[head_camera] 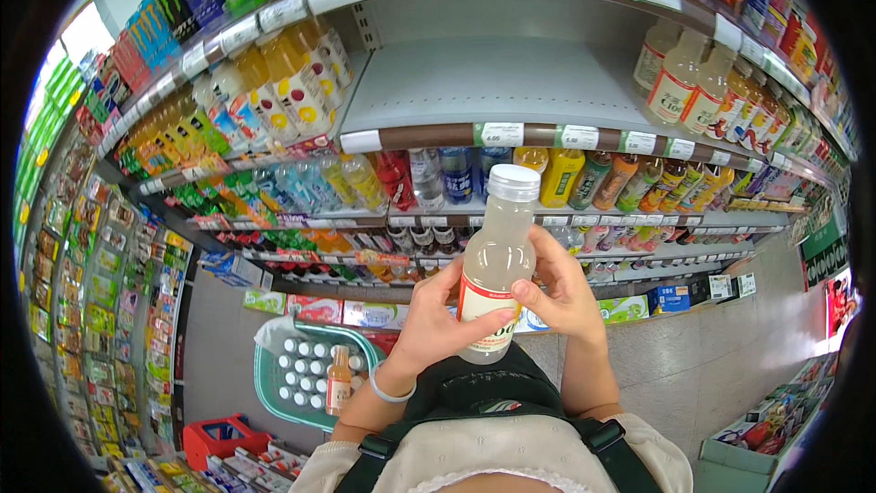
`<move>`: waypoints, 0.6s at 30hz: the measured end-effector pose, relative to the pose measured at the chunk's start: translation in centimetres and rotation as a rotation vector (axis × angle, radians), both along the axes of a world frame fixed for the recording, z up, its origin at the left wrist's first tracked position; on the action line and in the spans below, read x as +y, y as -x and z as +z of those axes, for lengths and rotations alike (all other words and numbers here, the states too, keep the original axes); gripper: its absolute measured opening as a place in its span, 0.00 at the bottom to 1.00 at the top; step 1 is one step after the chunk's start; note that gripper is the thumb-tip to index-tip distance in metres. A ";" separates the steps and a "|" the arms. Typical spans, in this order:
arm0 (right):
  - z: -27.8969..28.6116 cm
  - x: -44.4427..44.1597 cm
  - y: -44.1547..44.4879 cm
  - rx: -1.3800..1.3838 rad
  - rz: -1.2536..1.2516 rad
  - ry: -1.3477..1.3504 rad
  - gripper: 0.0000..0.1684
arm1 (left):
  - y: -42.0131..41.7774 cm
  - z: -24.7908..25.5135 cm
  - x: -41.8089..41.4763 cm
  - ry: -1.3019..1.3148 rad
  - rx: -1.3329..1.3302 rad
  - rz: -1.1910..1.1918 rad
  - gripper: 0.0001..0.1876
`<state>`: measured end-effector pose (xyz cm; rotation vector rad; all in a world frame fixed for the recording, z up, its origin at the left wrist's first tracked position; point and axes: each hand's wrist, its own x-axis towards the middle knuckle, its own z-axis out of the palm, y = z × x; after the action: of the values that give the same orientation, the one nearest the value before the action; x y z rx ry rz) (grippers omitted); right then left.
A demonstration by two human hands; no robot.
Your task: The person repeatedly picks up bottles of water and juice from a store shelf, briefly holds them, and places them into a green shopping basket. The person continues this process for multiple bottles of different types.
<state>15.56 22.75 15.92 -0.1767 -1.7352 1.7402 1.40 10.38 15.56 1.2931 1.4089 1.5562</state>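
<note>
My left hand (438,318) and my right hand (558,287) both grip a clear plastic bottle of cloudy drink (496,246) in front of my chest, its white cap upward. The bottle has a white label with a red band. Similar bottles (674,92) stand toward the right of the upper grey shelf (479,79). On the floor at the lower left, a teal plastic basket (263,383) holds many white-capped bottles, with an orange-coloured bottle (338,380) lying on top of them.
Juice bottles (284,85) fill the shelf's left side; more drink bottles (561,178) line the shelf below. Cartons (373,315) lie along the shelf foot. A red plastic stool (222,439) is at the lower left. A goods bin (742,452) stands lower right.
</note>
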 end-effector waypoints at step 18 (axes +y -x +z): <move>-1.8 1.3 1.1 0.416 0.195 0.540 0.56 | 0.7 -0.4 -0.7 0.097 -0.427 -0.314 0.34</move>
<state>14.42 24.03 14.10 0.1232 -0.9907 2.1750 0.70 9.67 15.20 0.9921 0.9503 1.4228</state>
